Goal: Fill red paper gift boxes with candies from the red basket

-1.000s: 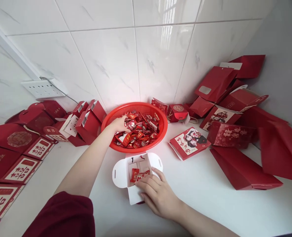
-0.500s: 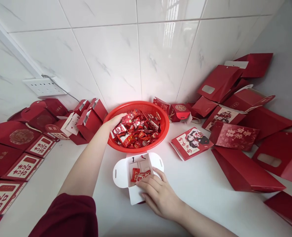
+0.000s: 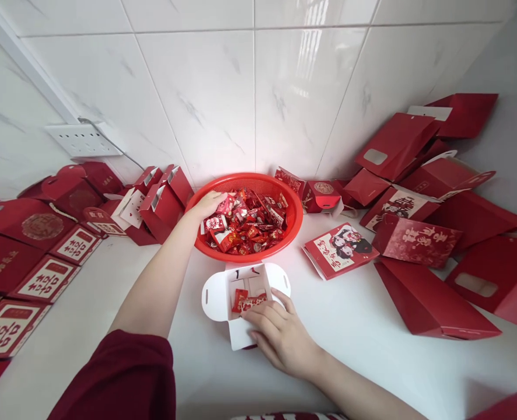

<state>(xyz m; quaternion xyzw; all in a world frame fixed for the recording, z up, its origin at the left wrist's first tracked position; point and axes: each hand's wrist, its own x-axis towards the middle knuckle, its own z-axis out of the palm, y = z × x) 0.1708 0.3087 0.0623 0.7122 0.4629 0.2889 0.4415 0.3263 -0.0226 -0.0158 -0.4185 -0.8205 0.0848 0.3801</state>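
"Since the frame from one second ago, the left hand point(image 3: 210, 204) has shifted across the heap toward its back left edge. What does the head view show of its grip?"

"Its fingers reach over the rim, against a pinkish-red packet point(image 3: 226, 205). I can't tell whether they have closed on it."

"Where are the wrapped candies point(image 3: 252, 233)?"

"Heaped in a red plastic basket point(image 3: 294, 233) with perforated sides, against the tiled wall point(image 3: 210, 105)."

"And the right hand point(image 3: 287, 338)?"

"Apart from the left one, clamped on the near right part of an open gift box point(image 3: 241, 334), fingers over the edge and thumb at the near flap. The box sits on the white counter point(image 3: 341, 315), just in front of the basket, its white flaps spread. Two red-wrapped pieces point(image 3: 252, 301) lie inside."

"What surrounds them?"

"Right of the basket, a flat box with a cartoon couple point(image 3: 343, 248) lies on the counter; beyond it, red boxes point(image 3: 436, 300) pile up loosely. To the left, boxes with double-happiness labels point(image 3: 44, 282) stand in a row, below a white socket panel point(image 3: 81, 142)."
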